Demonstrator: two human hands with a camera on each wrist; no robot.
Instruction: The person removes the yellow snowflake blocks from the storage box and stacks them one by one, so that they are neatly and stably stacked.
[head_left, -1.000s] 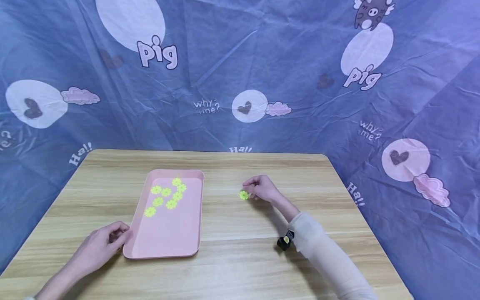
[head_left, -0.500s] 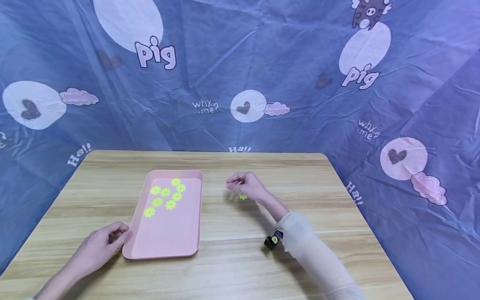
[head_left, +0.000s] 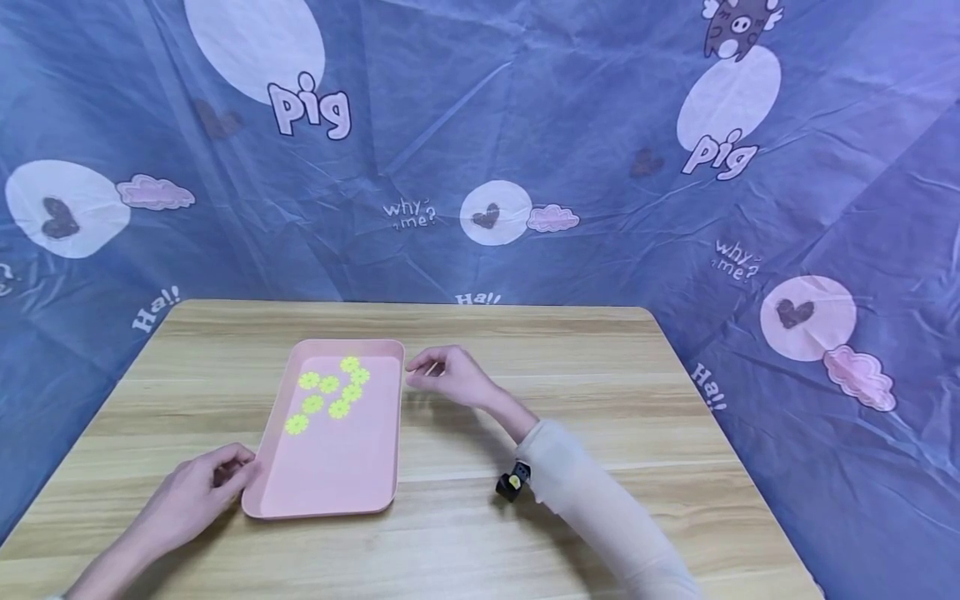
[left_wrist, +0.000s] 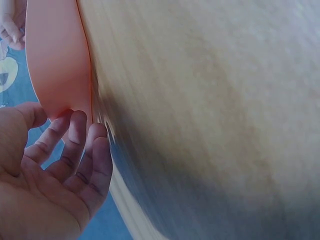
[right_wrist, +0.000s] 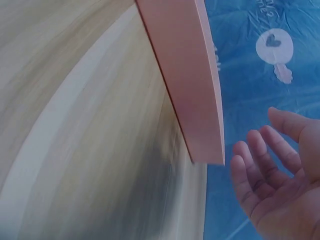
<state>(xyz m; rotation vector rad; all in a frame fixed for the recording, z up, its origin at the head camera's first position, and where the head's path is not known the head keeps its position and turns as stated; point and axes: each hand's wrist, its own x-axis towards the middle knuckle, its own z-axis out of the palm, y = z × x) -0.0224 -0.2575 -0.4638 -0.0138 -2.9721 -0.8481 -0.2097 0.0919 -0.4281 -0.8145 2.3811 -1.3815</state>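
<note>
A shallow pink tray (head_left: pixel 330 475) lies on the table at left of centre in the head view. Several flat yellow-green discs (head_left: pixel 297 425), patterned like citrus slices, are spread over its far half. My left hand (head_left: pixel 198 487) pinches the tray's near left corner; the left wrist view has the thumb at the rim and fingertips against the outer wall. Beside the tray's far right side hovers my right hand (head_left: pixel 453 379), fingers loosely bent, just apart from the rim. Nothing shows between those fingers (right_wrist: pixel 257 145) in the right wrist view.
The wooden table (head_left: pixel 600 358) reaches back to a blue printed cloth (head_left: pixel 420 150) that hangs behind and around it. A small black device (head_left: pixel 513 482) sits at the right wrist. The right forearm crosses the table's right half.
My right hand has moved left from a loose yellow-green disc on the table to the tray's side. That disc is now out of sight around the hand and wrist. The left hand stays put.
</note>
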